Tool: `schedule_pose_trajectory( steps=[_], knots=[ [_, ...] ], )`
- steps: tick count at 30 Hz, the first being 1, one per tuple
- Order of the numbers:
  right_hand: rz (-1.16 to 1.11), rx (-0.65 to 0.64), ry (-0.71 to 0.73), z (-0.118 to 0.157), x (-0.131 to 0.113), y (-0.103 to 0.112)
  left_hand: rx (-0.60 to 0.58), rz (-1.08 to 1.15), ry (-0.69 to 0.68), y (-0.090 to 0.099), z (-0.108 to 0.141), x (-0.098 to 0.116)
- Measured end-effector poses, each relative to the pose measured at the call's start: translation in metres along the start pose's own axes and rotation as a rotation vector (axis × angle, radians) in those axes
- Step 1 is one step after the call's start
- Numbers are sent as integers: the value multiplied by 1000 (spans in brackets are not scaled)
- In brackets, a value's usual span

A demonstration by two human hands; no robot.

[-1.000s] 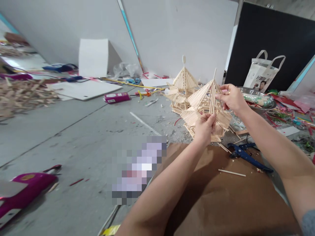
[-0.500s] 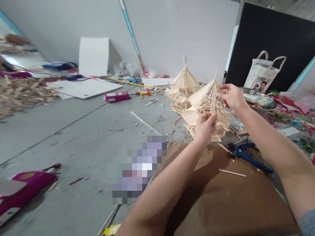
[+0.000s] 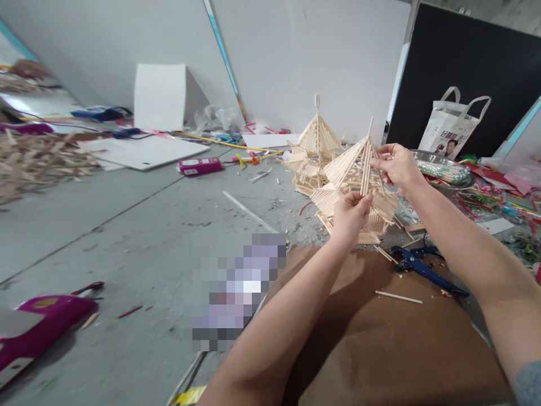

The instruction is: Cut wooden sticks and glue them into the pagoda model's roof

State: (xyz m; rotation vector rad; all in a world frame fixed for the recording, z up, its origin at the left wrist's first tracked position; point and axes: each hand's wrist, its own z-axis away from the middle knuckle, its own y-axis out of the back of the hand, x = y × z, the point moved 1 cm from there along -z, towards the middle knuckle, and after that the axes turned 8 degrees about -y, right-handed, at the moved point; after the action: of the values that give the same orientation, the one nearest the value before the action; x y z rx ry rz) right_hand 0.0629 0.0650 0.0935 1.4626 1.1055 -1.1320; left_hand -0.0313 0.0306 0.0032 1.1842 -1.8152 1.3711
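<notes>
The nearer stick pavilion [image 3: 353, 163] stands before the farther pavilion [image 3: 318, 138] — pliers [image 3: 422, 271] lie right, a bowl [image 3: 468, 181] behind them.

Craft workshop, grey floor [image 3: 139, 248], heaped wood pieces [image 3: 42, 160], blue-handled cutters [image 3: 435, 277], stick-built models [image 3: 347, 164]

White tote bag [image 3: 435, 125] before a black panel [image 3: 482, 65], upright white board [image 3: 160, 97] near a pale wall [image 3: 304, 53]

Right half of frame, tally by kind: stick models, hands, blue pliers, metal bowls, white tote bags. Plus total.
Stick models: 2 (front stick model, rear stick model)
Hands: 2 (left hand, right hand)
Blue pliers: 1
Metal bowl: 1
White tote bag: 1
Total: 7
</notes>
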Motion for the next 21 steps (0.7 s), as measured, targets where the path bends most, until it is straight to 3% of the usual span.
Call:
schedule_pose_trajectory(
  steps=[21],
  knots=[
    [7,-7,-7,-2,1,0,25,-178,-58,2,-3,-1]
  ],
)
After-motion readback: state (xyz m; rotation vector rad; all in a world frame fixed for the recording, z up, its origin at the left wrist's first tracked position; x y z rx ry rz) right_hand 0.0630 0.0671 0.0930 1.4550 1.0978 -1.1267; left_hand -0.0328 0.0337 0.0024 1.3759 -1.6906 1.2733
